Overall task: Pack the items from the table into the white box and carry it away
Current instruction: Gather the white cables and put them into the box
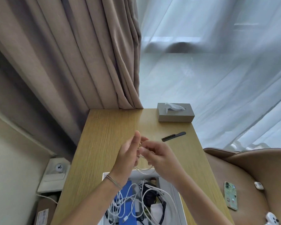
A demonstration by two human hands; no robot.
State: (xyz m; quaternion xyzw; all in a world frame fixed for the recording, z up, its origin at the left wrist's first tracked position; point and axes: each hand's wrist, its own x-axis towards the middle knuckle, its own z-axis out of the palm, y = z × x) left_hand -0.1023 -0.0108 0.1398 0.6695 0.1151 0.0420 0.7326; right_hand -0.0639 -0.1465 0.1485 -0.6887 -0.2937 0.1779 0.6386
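White box [174,190] sits under your wrists, holding tangled cables and blue packs. Above its far rim, left hand [128,157] has fingers straight and upright. Right hand [160,157] pinches white cable [144,169] beside them, loop hanging just below. Can't tell if cable wraps round left fingers. Cable looks light, limp, springy, so likely uncoils if freed. Grip where loops cross. Beyond right hand is black comb [173,136], stiff and light. Take by handle. Farther out, tissue box [175,115].

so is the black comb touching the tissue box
Apart. The head view shows a strip of bare wooden table between the comb and the tissue box.
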